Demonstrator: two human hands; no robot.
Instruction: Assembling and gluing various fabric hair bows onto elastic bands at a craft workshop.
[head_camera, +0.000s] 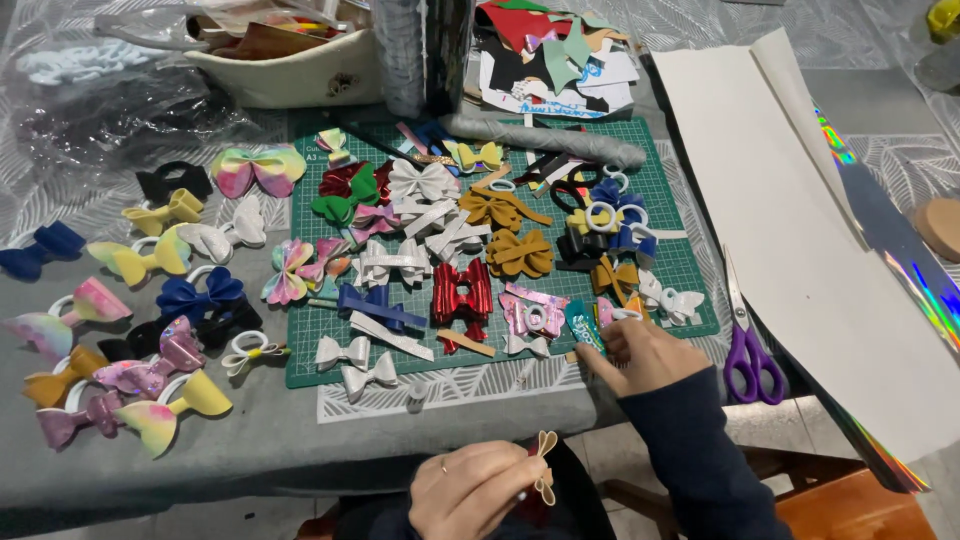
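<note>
Purple scissors (748, 352), one pair, two hands, left hand (475, 490), right hand (640, 355)

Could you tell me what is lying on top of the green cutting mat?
The green cutting mat carries many small bows, including a red metallic bow and mustard bows, plus loose strips. The right hand touches pieces at its near edge. Much of its grid is covered.

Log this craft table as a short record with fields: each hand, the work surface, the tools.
left hand: below the table edge, holding a small tan bow piece
right hand: at the mat's near right edge, fingers on a teal piece
surface: green cutting mat covered in bows, more bows on the grey table to the left
tools: purple-handled scissors right of the mat
</note>
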